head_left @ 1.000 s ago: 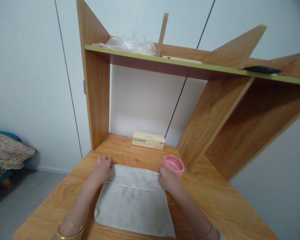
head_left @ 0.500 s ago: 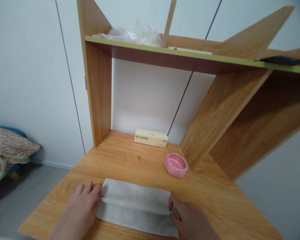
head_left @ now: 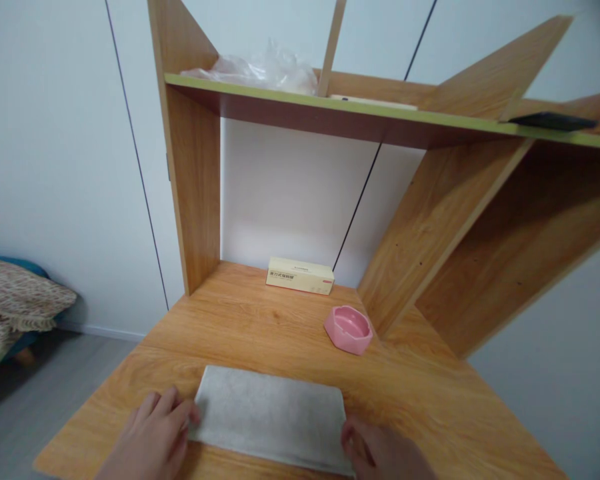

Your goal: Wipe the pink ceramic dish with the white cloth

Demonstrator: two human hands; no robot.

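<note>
A light grey cloth, folded into a long flat strip, lies on the wooden desk close to me. At its left end, my left hand has its fingers curled and pinched on the edge. My right hand is closed at the opposite short end, near the lower right corner, thumb and fingers together on the edge. The fingertips partly hide both ends of the cloth. Beyond it, toward the right, sits a pink faceted bowl, apart from both hands.
A cream cardboard box stands at the back of the desk. Overhead runs a wooden shelf with a clear plastic bag and a dark flat object. Upright panels flank the desk. A blanket lies at far left.
The cloth's upper flap has come down toward me, so the crease and lower strip are covered and one smooth layer shows. Both hands have moved slightly nearer.
</note>
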